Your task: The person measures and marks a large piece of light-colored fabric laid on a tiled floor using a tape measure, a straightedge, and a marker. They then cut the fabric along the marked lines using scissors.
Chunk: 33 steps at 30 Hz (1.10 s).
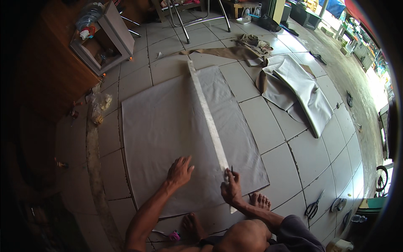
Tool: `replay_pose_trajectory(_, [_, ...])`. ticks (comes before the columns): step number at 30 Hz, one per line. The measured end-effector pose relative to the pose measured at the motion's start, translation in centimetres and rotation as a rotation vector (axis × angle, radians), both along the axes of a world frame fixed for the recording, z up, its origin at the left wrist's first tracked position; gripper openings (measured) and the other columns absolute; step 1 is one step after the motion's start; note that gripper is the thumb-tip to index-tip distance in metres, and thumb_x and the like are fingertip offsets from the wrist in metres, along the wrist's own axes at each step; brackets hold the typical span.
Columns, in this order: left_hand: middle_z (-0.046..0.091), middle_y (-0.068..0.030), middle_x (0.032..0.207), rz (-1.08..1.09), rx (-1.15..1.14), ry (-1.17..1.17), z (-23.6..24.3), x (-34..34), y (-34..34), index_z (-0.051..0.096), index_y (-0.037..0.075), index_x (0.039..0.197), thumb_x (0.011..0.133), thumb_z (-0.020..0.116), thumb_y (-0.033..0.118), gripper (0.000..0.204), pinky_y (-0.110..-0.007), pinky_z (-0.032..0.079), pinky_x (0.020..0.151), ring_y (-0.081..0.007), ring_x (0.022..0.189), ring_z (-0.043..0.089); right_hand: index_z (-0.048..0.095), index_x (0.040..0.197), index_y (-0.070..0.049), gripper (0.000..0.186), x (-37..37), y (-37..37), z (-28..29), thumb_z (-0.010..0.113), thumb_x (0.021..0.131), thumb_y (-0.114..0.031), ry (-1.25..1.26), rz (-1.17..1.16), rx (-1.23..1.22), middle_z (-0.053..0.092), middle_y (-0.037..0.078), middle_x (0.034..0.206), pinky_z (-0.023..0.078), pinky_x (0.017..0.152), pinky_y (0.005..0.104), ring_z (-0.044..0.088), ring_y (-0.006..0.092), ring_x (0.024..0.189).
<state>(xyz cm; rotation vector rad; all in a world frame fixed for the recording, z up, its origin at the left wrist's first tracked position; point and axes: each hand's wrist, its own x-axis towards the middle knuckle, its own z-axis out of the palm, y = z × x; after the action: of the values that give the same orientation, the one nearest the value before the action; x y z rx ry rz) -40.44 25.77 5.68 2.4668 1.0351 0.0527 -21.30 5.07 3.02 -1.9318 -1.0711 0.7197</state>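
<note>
A large grey sheet (163,122) of fabric or leather-like material lies spread on the tiled floor in front of me. Across it, running away from me, rests a long pale straightedge (208,117). My left hand (180,171) is over the sheet to the left of the straightedge, fingers apart and holding nothing. At the straightedge's near end, my right hand (231,188) is closed around a thin dark pen (232,169), its tip pointing up. That hand covers part of the straightedge, whose end shows again below it. My bare feet are at the sheet's near edge.
Folded grey material (300,90) with a brown underside lies at the right. Scissors (313,206) and a roll of tape (338,205) are near my right side. A pink tape measure (174,235) sits by my left foot. A cabinet (121,31) stands far left, a metal-legged stand (182,25) beyond.
</note>
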Motion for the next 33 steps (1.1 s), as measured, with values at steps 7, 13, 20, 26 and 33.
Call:
replay_pose_trajectory(7, [0.057,-0.0256,0.142,0.099,0.111,-0.266,-4.9,6.7,3.5,0.046,-0.002,0.149,0.108,0.051,0.030,0.052,-0.050,0.046,0.109,-0.0412,0.128,0.057,0.040,0.153,0.002,0.076,-1.3,-0.2,-1.2,0.073,0.086,-0.008,-0.257,0.199,0.013,0.044,0.030,0.137,0.052,0.098,0.0488,0.054,0.0462,0.116])
replay_pose_trajectory(13, [0.055,-0.0274,0.145,0.262,0.054,-0.349,-5.8,7.8,4.2,0.041,0.002,0.155,0.110,0.045,0.035,0.055,-0.051,0.046,0.108,-0.0422,0.130,0.055,0.041,0.153,0.001,0.069,-1.1,2.2,-0.3,0.066,0.089,-0.003,-0.083,0.163,0.166,0.049,0.028,0.131,0.051,0.098,0.0492,0.054,0.0437,0.117])
replay_pose_trajectory(20, [0.051,-0.0282,0.149,0.313,-0.053,-0.528,-6.5,7.6,5.1,0.035,0.003,0.159,0.109,0.049,0.040,0.064,-0.049,0.041,0.114,-0.0426,0.135,0.051,0.034,0.155,0.002,0.066,-1.4,0.3,-1.9,0.061,0.095,-0.006,0.666,0.320,0.190,0.047,0.023,0.124,0.056,0.090,0.0470,0.065,0.0333,0.100])
replay_pose_trajectory(26, [0.047,-0.0245,0.152,0.248,0.136,-0.279,-7.3,7.8,4.4,0.037,0.003,0.158,0.103,0.060,0.038,0.069,-0.053,0.039,0.111,-0.0426,0.133,0.049,0.021,0.161,0.002,0.080,-1.3,-2.0,-4.2,0.065,0.095,-0.012,0.031,0.420,-0.104,0.048,0.028,0.126,0.055,0.085,0.0478,0.062,0.0428,0.100])
replay_pose_trajectory(33, [0.043,-0.0243,0.155,0.241,0.283,-0.267,-8.8,8.1,2.6,0.049,0.007,0.153,0.101,0.062,0.034,0.060,-0.055,0.038,0.113,-0.0430,0.136,0.043,0.025,0.162,-0.002,0.100,-1.4,-2.4,-0.3,0.079,0.087,-0.039,-0.074,0.509,-0.457,0.048,0.025,0.135,0.051,0.095,0.0497,0.054,0.0451,0.117])
